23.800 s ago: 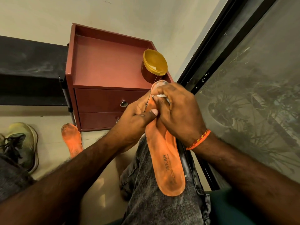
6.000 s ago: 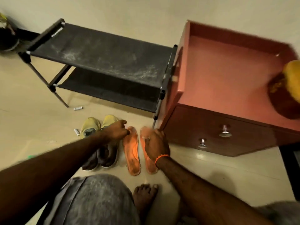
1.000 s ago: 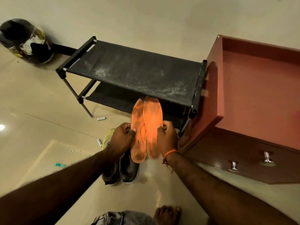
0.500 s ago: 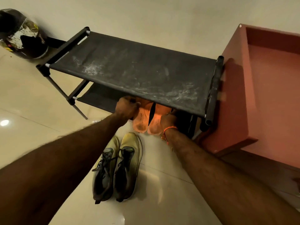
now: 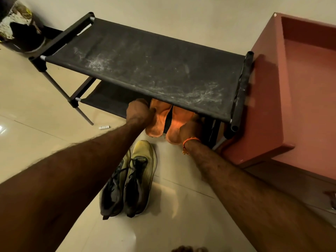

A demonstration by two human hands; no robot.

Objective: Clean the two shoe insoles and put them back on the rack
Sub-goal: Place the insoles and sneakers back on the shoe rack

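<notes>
The two orange insoles lie side by side on the lower shelf [image 5: 111, 101] of the black rack [image 5: 145, 64], heels projecting past its front edge, toes hidden under the dusty top shelf. Your left hand [image 5: 139, 111] is at the left insole [image 5: 158, 118], touching its left edge; the fingers are curled, but you cannot tell whether they pinch the insole. Your right hand [image 5: 190, 127] rests at the right insole [image 5: 179, 122], near its heel; the fingers are hidden, so the grip cannot be told. An orange thread band [image 5: 190, 141] circles the right wrist. A pair of yellow-green shoes [image 5: 131, 179] stands on the tiled floor just in front of the rack. A red cabinet [image 5: 291, 88] stands directly beside the rack's right end. A small battery [image 5: 104, 127] lies near the rack's left front leg.
</notes>
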